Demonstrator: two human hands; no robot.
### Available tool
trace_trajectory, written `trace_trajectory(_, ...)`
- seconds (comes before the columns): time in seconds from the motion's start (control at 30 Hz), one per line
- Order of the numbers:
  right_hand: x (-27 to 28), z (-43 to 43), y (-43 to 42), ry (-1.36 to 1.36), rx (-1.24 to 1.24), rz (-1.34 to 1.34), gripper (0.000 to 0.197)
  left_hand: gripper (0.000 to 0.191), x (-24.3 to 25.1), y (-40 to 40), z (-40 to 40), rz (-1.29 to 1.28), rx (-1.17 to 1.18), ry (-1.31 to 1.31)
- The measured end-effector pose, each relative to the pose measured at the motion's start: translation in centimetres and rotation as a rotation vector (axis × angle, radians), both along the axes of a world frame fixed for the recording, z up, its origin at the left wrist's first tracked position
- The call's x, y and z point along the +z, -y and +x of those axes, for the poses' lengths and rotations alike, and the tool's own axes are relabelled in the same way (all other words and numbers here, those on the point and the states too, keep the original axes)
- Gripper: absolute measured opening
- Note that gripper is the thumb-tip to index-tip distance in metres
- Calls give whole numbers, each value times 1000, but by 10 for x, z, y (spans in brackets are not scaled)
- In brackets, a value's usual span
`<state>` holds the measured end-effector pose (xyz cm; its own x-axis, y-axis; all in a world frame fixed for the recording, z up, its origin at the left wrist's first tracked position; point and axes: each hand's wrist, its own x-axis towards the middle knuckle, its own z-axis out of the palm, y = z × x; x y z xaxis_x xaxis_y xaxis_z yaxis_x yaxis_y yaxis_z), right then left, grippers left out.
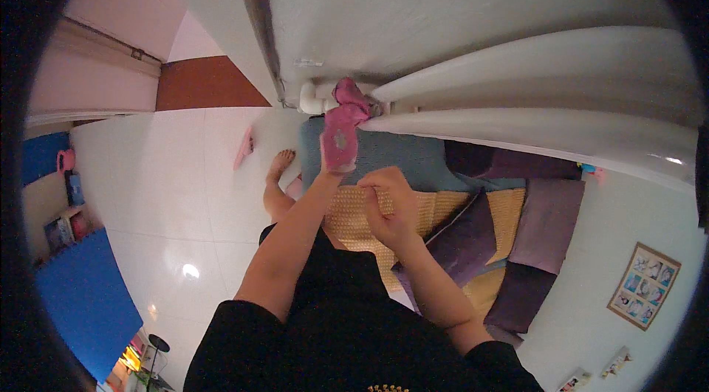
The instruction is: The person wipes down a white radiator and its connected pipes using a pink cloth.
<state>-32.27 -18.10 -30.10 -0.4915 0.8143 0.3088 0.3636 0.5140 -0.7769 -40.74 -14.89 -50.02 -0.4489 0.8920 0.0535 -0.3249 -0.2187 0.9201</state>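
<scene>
My left hand (pixel 339 140) is covered by a pink glove or mitt with a pale grey patch on its back. Its fingertips reach the near ends of two long white pipes (pixel 498 71) along the wall, beside a white pipe elbow (pixel 313 99). Whether the covered fingers grip anything there is hidden. Darker pink fabric bunches at the far end of the glove. Lower and to the right, my bare right hand (pixel 390 206) is raised in a loose fist, with nothing visible in it. It hangs over a seat with a blue-grey cover (pixel 399 151) and a yellow woven mat (pixel 349 212).
Purple cushions (pixel 465 237) lie on the seat. A pink slipper (pixel 243 148) rests on the white tiled floor (pixel 160 181), near my bare foot (pixel 283 162). Blue covers (pixel 88 298) and shelves are at the left. A framed set of photos (pixel 644 285) hangs on the right wall.
</scene>
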Motion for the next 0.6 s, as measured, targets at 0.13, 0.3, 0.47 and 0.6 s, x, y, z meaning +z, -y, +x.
trace_trajectory(0.13,-25,12,10,17,-75,-169,20,43,32,1,-45,-443,-117,-758)
trace_trajectory(0.3,-32,17,16,39,-120,-284,18,45,49,-22,-48,-218,-162,-647)
trace_trajectory(0.47,-33,19,16,41,-159,-320,18,46,50,-17,-35,-210,-228,-469)
trace_trajectory(0.6,-33,18,16,36,-175,-343,18,46,78,-14,-34,-304,-222,-485)
